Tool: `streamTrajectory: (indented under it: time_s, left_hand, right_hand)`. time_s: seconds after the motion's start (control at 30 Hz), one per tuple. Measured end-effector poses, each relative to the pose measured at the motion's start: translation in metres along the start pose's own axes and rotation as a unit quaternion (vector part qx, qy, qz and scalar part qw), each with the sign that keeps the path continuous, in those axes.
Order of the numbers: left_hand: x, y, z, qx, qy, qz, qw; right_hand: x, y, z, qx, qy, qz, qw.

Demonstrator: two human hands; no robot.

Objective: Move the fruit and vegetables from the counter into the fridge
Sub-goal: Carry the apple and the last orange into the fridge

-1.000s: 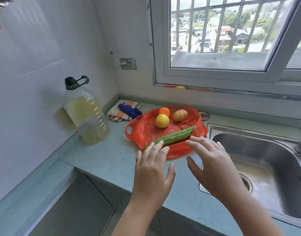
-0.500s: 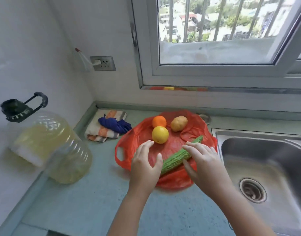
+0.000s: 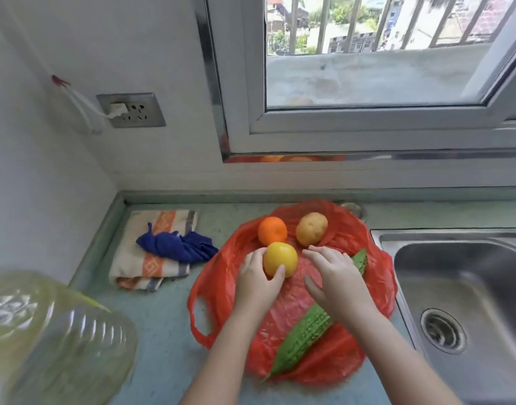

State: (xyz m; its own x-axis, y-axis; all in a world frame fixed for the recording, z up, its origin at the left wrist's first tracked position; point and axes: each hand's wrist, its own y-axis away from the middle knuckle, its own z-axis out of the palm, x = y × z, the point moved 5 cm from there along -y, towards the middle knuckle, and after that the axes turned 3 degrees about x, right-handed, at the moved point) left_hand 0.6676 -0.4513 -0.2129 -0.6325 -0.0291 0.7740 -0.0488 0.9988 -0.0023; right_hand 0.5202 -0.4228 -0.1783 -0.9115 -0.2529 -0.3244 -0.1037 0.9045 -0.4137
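Four items lie on the red bag (image 3: pixel 221 276); left hand (image 3: pixel 258 280) cups the yellow fruit (image 3: pixel 280 258), right hand (image 3: pixel 335 276) spread.

Setting: a home kitchen. A pale green countertop (image 3: pixel 163 317) is set into a corner of white walls, with a stainless steel sink (image 3: pixel 467 287) and its drain (image 3: pixel 442 331) recessed at the right. A wall socket (image 3: pixel 131 110) with a white plug is mounted above the counter. A barred window (image 3: pixel 367 51) with an aluminium frame is seen behind, with houses and trees beyond it. A large bottle of cooking oil (image 3: pixel 52 340), a folded striped towel (image 3: pixel 151 247) and produce on a red plastic bag (image 3: pixel 303 305) are laid out on the counter.
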Motion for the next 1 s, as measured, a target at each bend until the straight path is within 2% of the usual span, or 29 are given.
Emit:
streamTrajectory:
  time_s: [0.37, 0.6, 0.87, 1.0]
  left_hand:
    - [-0.028, -0.046, 0.046, -0.04, -0.03, -0.108, 0.993]
    - [-0.044, -0.045, 0.058, -0.058, 0.019, -0.16, 0.985]
    - [-0.051, -0.036, 0.019, 0.049, 0.059, -0.097, 0.992]
    - [-0.052, -0.029, -0.004, 0.095, 0.102, -0.084, 0.987]
  right_hand:
    - [0.042, -0.061, 0.05, -0.078, -0.012, -0.033, 0.996]
    - [0.057, -0.072, 0.08, -0.116, -0.049, -0.041, 0.991]
    - [0.046, -0.094, 0.102, -0.118, -0.083, -0.035, 0.989]
    - [0.037, -0.103, 0.112, -0.103, -0.11, 0.011, 0.988]
